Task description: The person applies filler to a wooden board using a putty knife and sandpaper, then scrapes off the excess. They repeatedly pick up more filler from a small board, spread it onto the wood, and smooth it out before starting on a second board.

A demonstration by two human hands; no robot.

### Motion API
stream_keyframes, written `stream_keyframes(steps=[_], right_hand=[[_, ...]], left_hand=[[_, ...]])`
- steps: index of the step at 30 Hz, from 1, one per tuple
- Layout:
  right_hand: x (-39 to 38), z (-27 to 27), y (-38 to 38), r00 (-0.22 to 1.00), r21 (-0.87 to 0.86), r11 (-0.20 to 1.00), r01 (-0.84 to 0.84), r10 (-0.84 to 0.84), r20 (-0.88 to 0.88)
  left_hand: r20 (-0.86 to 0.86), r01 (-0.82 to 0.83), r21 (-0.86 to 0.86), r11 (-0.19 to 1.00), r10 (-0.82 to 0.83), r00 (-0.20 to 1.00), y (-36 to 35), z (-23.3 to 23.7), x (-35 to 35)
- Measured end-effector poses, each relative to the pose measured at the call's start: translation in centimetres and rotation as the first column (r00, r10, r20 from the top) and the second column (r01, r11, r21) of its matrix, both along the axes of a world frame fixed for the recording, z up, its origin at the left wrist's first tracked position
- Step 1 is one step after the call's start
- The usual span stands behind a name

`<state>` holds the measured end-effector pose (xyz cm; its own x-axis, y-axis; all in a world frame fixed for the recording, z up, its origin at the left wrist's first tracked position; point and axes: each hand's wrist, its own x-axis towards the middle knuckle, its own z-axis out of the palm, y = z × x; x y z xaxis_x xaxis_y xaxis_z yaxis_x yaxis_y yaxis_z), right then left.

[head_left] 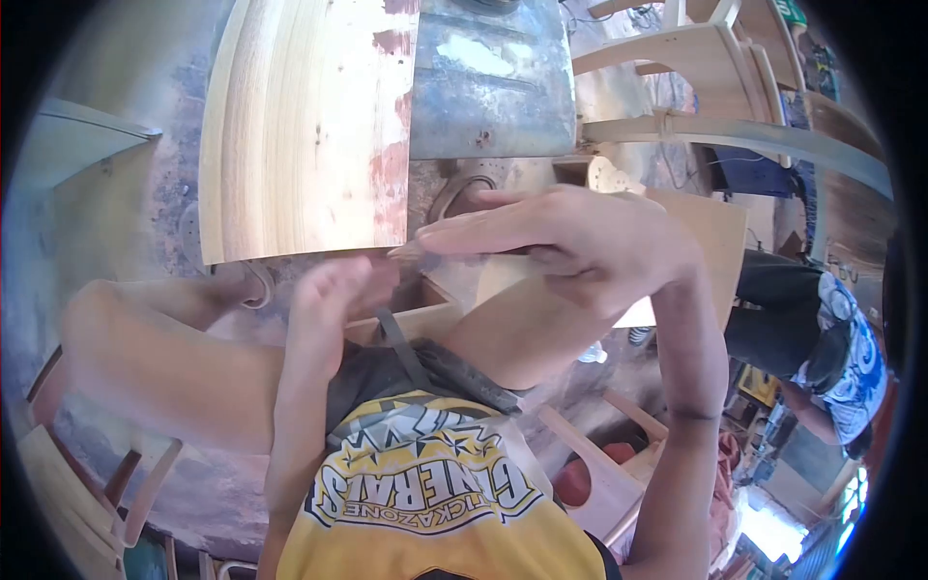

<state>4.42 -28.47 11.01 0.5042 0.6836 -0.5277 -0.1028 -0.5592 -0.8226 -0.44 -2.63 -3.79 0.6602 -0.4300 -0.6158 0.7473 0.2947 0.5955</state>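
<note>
My left hand (333,300) is just below the lower edge of a pale wooden panel (304,135); its fingers are blurred, so their grip cannot be made out. To its right, my right hand (580,242) has its fingers stretched out toward the left, spread apart with nothing visibly held. Between the hands is a small brownish shape (404,254), too blurred to name. The panel has reddish patches along its right side and overlaps a worn blue-grey surface (493,106).
Wooden chair frames (667,53) are at the upper right. A person (802,329) in dark trousers is at the right. Below my right hand lies a clear bottle (593,355). More wooden parts (604,474) lie at the lower right, with a curved wooden piece (150,493) at the lower left.
</note>
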Motion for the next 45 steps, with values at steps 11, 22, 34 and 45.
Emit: stream_keyframes(steps=[11,22,34,45], right_hand=[[-3.5,-2.4,-7.0,0.566,0.625,0.573,0.53,-0.788,0.242],[-4.6,-2.7,-8.9,0.35,0.803,0.199,0.562,-0.937,-0.013],[-3.8,-2.4,-9.5,0.235,0.782,0.116,0.613,-0.971,-0.04],[-3.5,-2.8,-9.3,0.268,0.741,0.164,0.651,-0.963,-0.023]], left_hand=[[0.387,-0.742,0.624,0.245,-0.922,0.021,-8.1,-2.4,19.8],[0.8,-0.067,0.6,0.797,-0.6,0.014,-10.0,6.7,15.4],[0.679,0.458,0.732,0.504,-0.588,-0.439,-12.2,3.8,11.5],[0.723,0.175,0.683,0.709,-0.625,-0.295,-6.1,5.0,8.4]])
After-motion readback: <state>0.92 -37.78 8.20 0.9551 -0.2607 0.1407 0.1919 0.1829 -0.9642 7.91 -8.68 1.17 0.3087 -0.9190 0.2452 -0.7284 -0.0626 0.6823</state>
